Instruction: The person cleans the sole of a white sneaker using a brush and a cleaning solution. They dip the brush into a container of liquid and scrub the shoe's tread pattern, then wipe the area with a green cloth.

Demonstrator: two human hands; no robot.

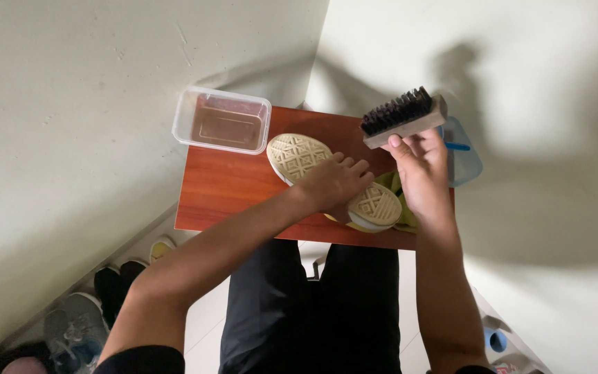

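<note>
The right hand (422, 166) is closed around a wooden brush (404, 119), holding it by the back of its block so the dark bristles point up and away, lifted clear above the far edge of the bench (223, 187). The left hand (333, 181) lies palm down with fingers spread over the middle of a shoe (299, 156), pressing it flat rather than gripping it; that keeps the shoe steady with its pale patterned sole turned upward. The shoe lies across the reddish wooden bench, just below and left of the brush, on what looks like a green cloth (399, 190). A clear plastic tub (221, 120) sits at the bench's far left corner, and a bluish container (466, 163) shows behind the right hand.
</note>
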